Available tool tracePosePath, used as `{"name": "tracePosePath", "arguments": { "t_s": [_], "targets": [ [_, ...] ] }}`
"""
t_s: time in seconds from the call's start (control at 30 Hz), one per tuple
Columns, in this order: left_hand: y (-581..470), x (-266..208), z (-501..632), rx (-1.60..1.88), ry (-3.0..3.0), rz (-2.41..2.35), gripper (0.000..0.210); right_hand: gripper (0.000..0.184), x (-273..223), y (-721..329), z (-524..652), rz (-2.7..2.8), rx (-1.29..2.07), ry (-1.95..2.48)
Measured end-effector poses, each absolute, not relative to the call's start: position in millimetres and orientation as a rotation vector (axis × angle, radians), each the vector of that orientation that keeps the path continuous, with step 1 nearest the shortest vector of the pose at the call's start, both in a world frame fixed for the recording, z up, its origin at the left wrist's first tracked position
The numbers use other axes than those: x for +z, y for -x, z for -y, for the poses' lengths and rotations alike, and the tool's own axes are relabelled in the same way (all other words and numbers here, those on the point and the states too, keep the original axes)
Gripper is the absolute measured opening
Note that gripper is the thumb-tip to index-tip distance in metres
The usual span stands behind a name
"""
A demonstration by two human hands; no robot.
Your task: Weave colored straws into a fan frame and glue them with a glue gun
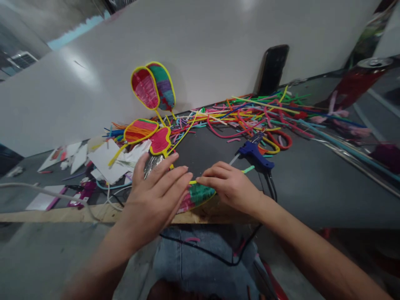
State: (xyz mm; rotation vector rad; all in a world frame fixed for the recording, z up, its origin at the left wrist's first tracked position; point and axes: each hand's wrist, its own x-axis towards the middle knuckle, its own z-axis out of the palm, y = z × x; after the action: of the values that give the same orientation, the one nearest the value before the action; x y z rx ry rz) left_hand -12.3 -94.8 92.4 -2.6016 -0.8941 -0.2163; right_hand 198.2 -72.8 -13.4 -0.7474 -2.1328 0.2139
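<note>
A leaf-shaped piece (201, 195) coloured green and pink, with a yellow pipe-cleaner edge (193, 182), lies at the table's front edge. My left hand (161, 191) covers its left end, fingers stretched out flat. My right hand (229, 185) pinches at the yellow edge with thumb and fingers closed. A mint-green pipe-cleaner end (249, 169) pokes out behind the right hand. Just beyond it lies a blue glue gun (254, 154) with a glue stick. A pink blossom-like piece (160, 141) edged in yellow stands behind my left hand, joined to stems; what it rests on is partly hidden.
Coloured pipe cleaners (225, 118) pile along the white wall panel (212, 50). A phone (272, 68) leans there. Orange-red scissors (281, 140) lie near the glue gun, a red can (356, 83) at right. Paper scraps (108, 160) and cables (231, 263) lie around.
</note>
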Motion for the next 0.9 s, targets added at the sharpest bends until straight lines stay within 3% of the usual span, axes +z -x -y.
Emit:
{"name": "tracePosePath", "arguments": {
  "t_s": [0.23, 0.9],
  "targets": [
    [2, 85, 105, -0.132, 2.575, 0.846, 0.031, 0.045, -12, -199, 73, 2.138, 0.201, 0.746],
    [2, 83, 101, -0.131, 2.546, 0.854, 0.023, 0.028, -24, -197, 73, 2.041, 0.297, 0.785]
  ]
}}
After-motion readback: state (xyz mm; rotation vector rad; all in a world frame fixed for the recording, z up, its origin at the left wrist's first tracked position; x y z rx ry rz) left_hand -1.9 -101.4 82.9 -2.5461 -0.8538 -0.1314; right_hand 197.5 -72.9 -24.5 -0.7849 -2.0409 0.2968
